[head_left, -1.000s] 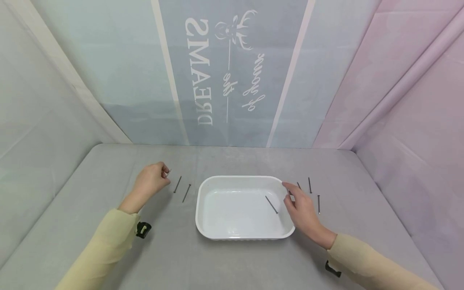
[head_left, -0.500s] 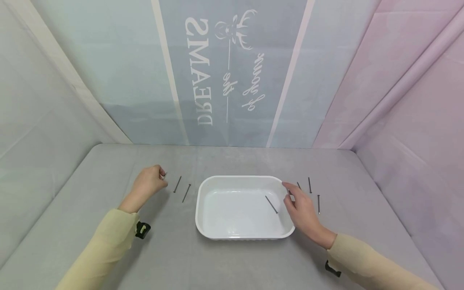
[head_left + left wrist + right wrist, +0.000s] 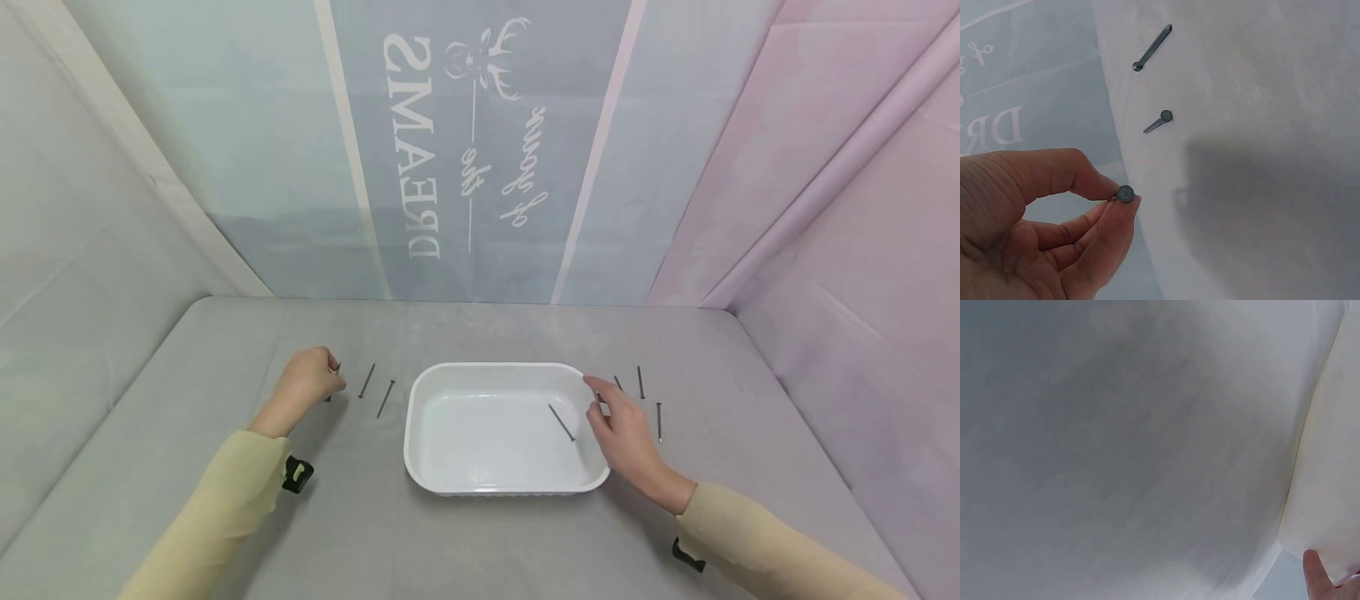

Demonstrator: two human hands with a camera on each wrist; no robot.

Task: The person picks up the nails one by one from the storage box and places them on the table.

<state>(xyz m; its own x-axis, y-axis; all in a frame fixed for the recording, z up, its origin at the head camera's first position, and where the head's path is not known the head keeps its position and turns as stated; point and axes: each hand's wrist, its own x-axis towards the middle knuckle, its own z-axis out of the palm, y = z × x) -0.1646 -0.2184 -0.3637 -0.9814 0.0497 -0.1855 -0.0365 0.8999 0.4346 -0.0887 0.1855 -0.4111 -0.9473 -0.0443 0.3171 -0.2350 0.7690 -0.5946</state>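
In the head view my left hand is over the cloth left of the white baking dish. Thumb and fingertips pinch a nail, its round head facing the left wrist camera. Two more nails, one farther left and one nearer the dish, lie beside that hand. My right hand holds the dish's right rim near the far corner, thumb and index finger on it. A single nail lies inside the dish, toward its right side. The right wrist view shows only a fingertip against the dish's wall.
Right of the dish lie more nails, one farther back and one nearer; another is partly hidden by the right hand. Grey cloth covers the table, with a printed fabric wall behind it.
My left hand has shifted slightly left and toward the front with the nail, which has turned more upright. The right hand and the dish have stayed in place.
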